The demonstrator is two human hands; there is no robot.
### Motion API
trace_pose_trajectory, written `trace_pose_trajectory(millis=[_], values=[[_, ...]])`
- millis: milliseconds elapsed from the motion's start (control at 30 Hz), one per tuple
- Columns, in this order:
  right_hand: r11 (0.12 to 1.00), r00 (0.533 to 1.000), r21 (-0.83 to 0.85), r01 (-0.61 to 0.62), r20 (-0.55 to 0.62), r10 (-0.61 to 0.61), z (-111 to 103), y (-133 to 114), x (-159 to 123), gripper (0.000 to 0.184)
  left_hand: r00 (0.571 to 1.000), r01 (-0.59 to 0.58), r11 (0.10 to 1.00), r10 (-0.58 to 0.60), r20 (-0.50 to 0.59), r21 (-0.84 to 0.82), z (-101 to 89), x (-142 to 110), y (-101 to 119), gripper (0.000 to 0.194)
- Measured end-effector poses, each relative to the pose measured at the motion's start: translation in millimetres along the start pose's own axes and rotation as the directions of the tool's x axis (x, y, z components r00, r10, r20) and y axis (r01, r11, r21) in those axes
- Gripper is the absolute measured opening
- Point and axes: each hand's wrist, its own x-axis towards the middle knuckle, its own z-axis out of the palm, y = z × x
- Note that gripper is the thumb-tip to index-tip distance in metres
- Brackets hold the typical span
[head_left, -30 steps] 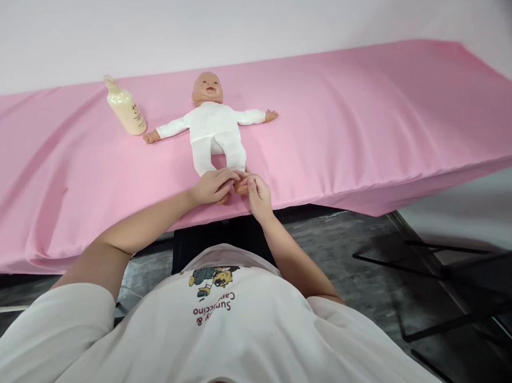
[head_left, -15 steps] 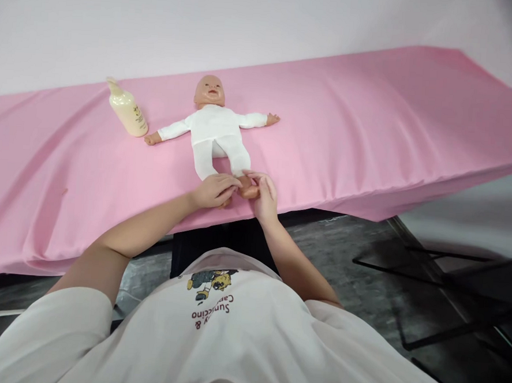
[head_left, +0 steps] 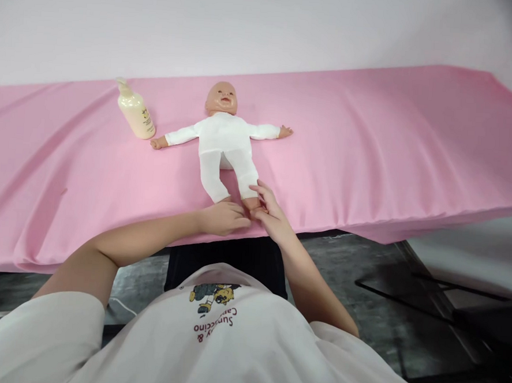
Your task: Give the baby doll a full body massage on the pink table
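A pink cloth (head_left: 371, 152) drapes the long surface before me, creased and likely to drag under anything slid across it. On it, on its back with arms flung wide and legs toward me, lies a doll (head_left: 225, 135) in white, feet by the near edge. I judge it light, its clothed trunk soft and floppy at the limbs, the bare head (head_left: 222, 98) stiffer and smooth enough to slip in damp fingers. Little about it looks fragile; the trunk, taken under both arms with the head propped, would be the surest hold. A pump bottle (head_left: 134, 115) leans in my view just beside the doll's outstretched hand on my left, where a wide lift could knock it. My left hand (head_left: 223, 218), fingers bent, covers one foot; whether it is clasped beneath, I cannot tell. My right hand (head_left: 275, 216) rests against the other foot (head_left: 252, 204), fingers parted at the ankle and thumb low; contact looks light, but I cannot tell if it pinches.
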Motion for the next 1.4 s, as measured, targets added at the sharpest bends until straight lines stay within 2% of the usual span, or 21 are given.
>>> trace_pose_trajectory(millis=[133, 233, 333, 400, 433, 500, 567, 600, 667, 700, 767, 833, 933, 1000, 1067, 1100, 1200, 1233, 1300, 1367, 1400], values=[[0.999, 0.993, -0.048, -0.025, 0.115, 0.03, -4.2, -9.6, 0.1, 0.057, 0.997, 0.025, 0.977, -0.04, -0.067, -0.212, -0.7, -0.9, 5.7, 0.031], [0.995, 0.978, -0.063, -0.078, 0.191, 0.089, -7.6, -10.1, -0.5, 0.054, 0.981, 0.031, 0.884, -0.116, -0.153, -0.467, -7.3, -3.2, 13.4, 0.038], [0.995, 0.975, -0.029, -0.096, 0.196, 0.1, -14.4, -5.4, 5.0, 0.056, 0.946, 0.04, 0.614, -0.278, -0.168, -0.789, -15.7, -7.4, 15.9, 0.041], [0.994, 0.984, 0.01, -0.108, 0.141, 0.105, -23.6, -1.9, 17.2, 0.06, 0.894, 0.042, 0.441, -0.418, -0.163, -0.897, -23.1, -12.1, 3.3, 0.042], [0.992, 0.988, 0.017, -0.122, 0.099, 0.119, -30.1, -0.3, 27.1, 0.062, 0.849, 0.056, 0.422, -0.498, -0.18, -0.905, -28.0, -15.3, -9.2, 0.044], [0.988, 0.989, -0.02, -0.151, -0.01, 0.151, -47.4, 3.2, 56.2, 0.063, 0.716, 0.168, 0.549, -0.639, -0.281, -0.818, -39.9, -23.5, -45.9, 0.047], [0.985, 0.985, -0.109, -0.136, -0.121, 0.123, -68.8, 9.3, 97.7, 0.06, 0.566, 0.426, 0.675, -0.718, -0.405, -0.602, -52.8, -34.3, -91.1, 0.041], [0.981, 0.981, -0.164, -0.103, -0.18, 0.073, -80.1, 13.9, 121.9, 0.059, 0.506, 0.568, 0.673, -0.74, -0.444, -0.474, -58.4, -40.6, -113.3, 0.036], [0.953, 0.947, -0.291, -0.081, -0.32, -0.017, -101.8, 26.1, 172.7, 0.057, 0.379, 0.815, 0.521, -0.811, -0.445, -0.256, -65.8, -54.2, -150.7, 0.037], [0.932, 0.913, -0.332, -0.143, -0.407, -0.005, -111.5, 33.2, 197.1, 0.056, 0.318, 0.891, 0.421, -0.846, -0.429, -0.17, -67.3, -61.2, -164.3, 0.044], [0.894, 0.824, -0.319, -0.314, -0.559, 0.09, -126.7, 47.7, 238.3, 0.054, 0.226, 0.964, 0.262, -0.903, -0.364, -0.05, -67.2, -74.8, -181.1, 0.054], [0.901, 0.813, -0.262, -0.345, -0.564, 0.147, -135.4, 61.6, 265.3, 0.041, 0.18, 0.983, 0.186, -0.94, -0.291, 0.007, -65.3, -86.7, -187.7, 0.053], [0.983, 0.838, -0.116, -0.143, -0.542, 0.058, -136.6, 78.8, 279.6, 0.021, 0.173, 0.982, 0.189, -0.942, -0.288, -0.026, -64.2, -99.7, -190.1, 0.042], [0.999, 0.819, 0.03, 0.043, -0.574, -0.018, -132.3, 85.8, 278.5, 0.024, 0.186, 0.962, 0.241, -0.924, -0.335, -0.13, -65.1, -104.8, -191.6, 0.04], [0.955, 0.808, 0.229, 0.19, -0.589, -0.019, -126.9, 87.5, 275.1, 0.037, 0.181, 0.916, 0.298, -0.904, -0.388, -0.267, -66.3, -107.2, -193.7, 0.048], [0.912, 0.816, 0.338, 0.233, -0.577, 0.006, -124.6, 86.5, 273.5, 0.041, 0.162, 0.89, 0.313, -0.897, -0.412, -0.332, -66.6, -107.7, -194.8, 0.053], [0.793, 0.88, 0.571, 0.211, -0.464, 0.1, -121.2, 79.0, 271.0, 0.036, 0.091, 0.835, 0.308, -0.895, -0.437, -0.457, -66.3, -109.6, -197.8, 0.067], [0.779, 0.901, 0.603, 0.173, -0.416, 0.121, -121.6, 76.4, 270.8, 0.032, 0.098, 0.826, 0.307, -0.904, -0.416, -0.473, -65.7, -111.3, -199.0, 0.069], [0.772, 0.925, 0.624, 0.122, -0.354, 0.14, -124.1, 72.9, 271.2, 0.027, 0.175, 0.825, 0.339, -0.914, -0.366, -0.452, -64.1, -117.4, -202.3, 0.072], [0.762, 0.915, 0.634, 0.131, -0.373, 0.152, -128.1, 72.3, 272.8, 0.022, 0.258, 0.847, 0.388, -0.897, -0.358, -0.363, -63.1, -127.0, -206.8, 0.075], [0.752, 0.899, 0.641, 0.153, -0.406, 0.163, -130.3, 72.9, 274.1, 0.017, 0.274, 0.865, 0.396, -0.887, -0.372, -0.307, -63.1, -132.4, -209.1, 0.076]])
